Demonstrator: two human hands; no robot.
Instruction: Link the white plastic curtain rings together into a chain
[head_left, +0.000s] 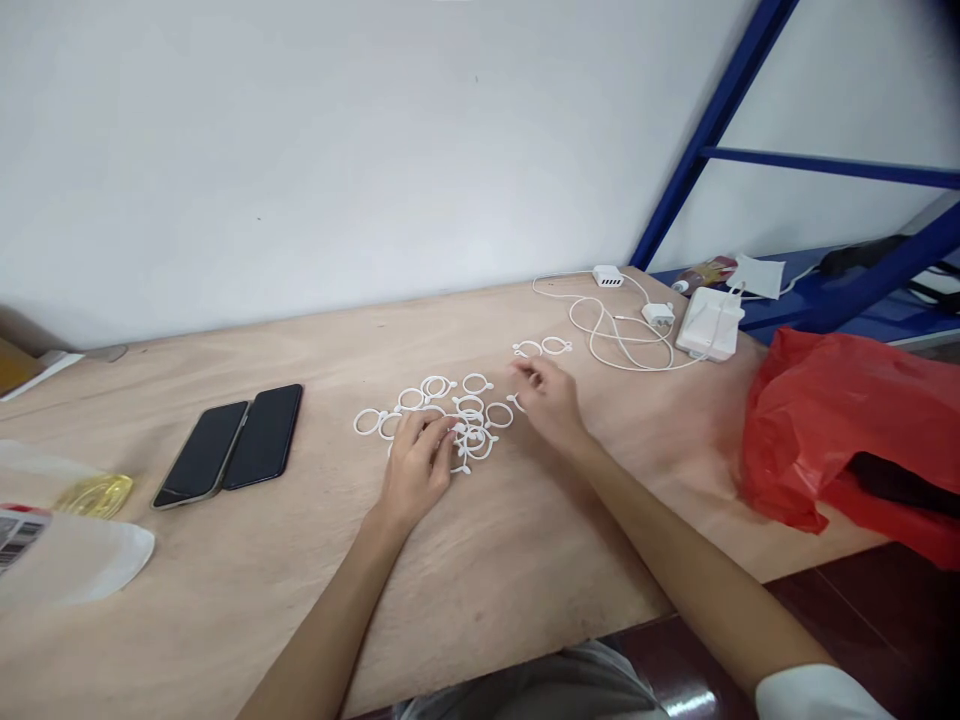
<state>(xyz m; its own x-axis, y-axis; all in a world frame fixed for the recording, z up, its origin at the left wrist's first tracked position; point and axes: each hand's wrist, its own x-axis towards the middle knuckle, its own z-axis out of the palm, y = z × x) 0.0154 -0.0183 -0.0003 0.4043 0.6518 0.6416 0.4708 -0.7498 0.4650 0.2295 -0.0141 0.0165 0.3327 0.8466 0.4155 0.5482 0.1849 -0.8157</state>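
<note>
The left hand [420, 462] bends its fingers over a heap of white rings [470, 432] mid-table; the right hand [546, 395], fingers curled, hovers just beside a separate pair of rings [541, 347]. Whether either grips one, I cannot tell. Pulling sideways could snag overlapping rings by their tabs [490, 387].

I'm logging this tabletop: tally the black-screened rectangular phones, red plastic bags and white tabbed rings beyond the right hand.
Black-screened rectangular phones: 2
Red plastic bag: 1
White tabbed rings beyond the right hand: 2
Total: 5
</note>
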